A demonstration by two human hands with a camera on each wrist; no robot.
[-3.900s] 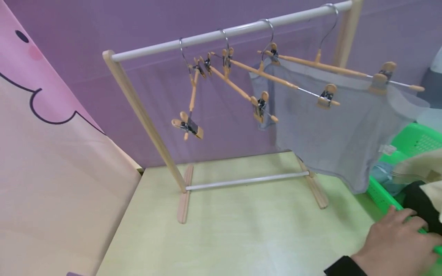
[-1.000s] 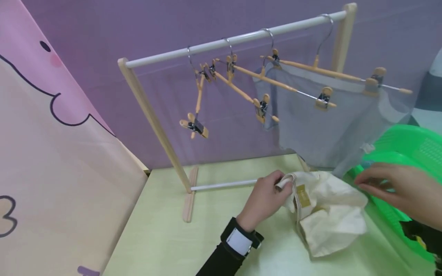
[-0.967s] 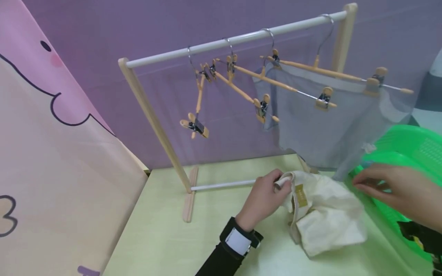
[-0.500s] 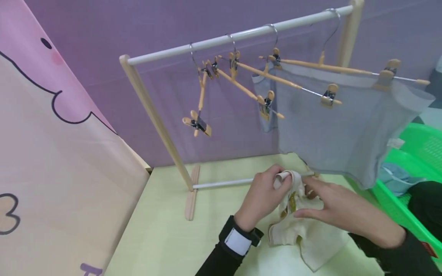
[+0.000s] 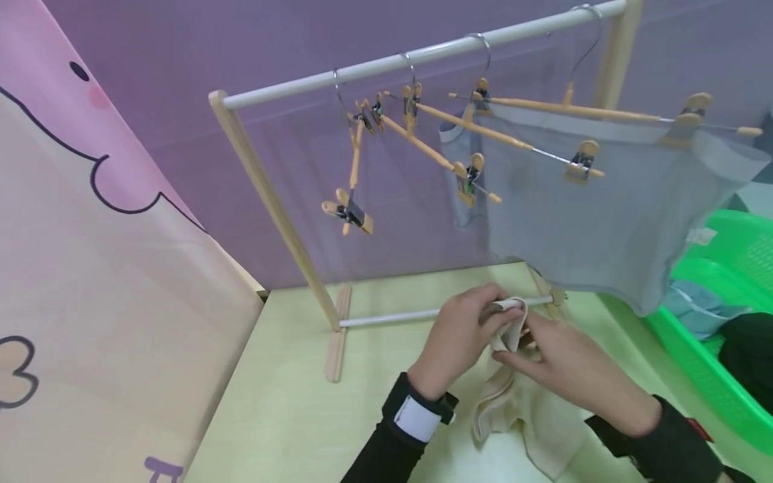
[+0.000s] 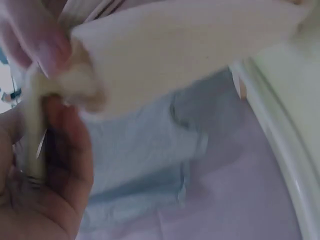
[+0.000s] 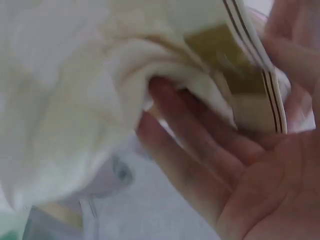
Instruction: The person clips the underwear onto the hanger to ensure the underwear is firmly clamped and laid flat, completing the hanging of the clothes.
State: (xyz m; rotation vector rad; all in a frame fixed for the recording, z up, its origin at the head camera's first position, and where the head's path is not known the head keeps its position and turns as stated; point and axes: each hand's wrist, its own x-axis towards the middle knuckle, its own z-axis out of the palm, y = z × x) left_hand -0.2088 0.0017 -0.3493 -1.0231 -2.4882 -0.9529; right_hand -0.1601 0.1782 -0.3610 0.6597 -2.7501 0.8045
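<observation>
- Purple backdrop (image 5: 374,255) and pale table (image 5: 272,389) fill my head-camera feed, watched from a distance.
- The rack (image 5: 435,51) stands on the table, four hangers on its white bar.
- The grey garment (image 5: 580,208) hangs from the rightmost hanger (image 5: 580,109), gripped by clips along its upper edge; I judge it the one piece finished.
- At right, the green basket (image 5: 712,379) holds a blue piece (image 5: 700,308) and a black piece (image 5: 749,352), which I count as work left.
- The cream garment (image 5: 546,429), the piece in hand, is off the rack, in front of its lower rail; its top is gathered between both hands and its lower part trails toward the table. Whether that part touches, I cannot tell.
- No garment shows on the other three hangers (image 5: 417,141), so by my reckoning the job is at an early stage.
- The right hand (image 5: 574,355) holds the cream garment, thumb in front, fingers curled behind into a fold; how firmly, my blurred wrist feed does not show.
- The left hand (image 5: 461,335) pinches the garment's banded edge between thumb and fingers.
- A gold patch (image 7: 212,47) sits beside that edge's dark stripes, its lettering unreadable to me.
</observation>
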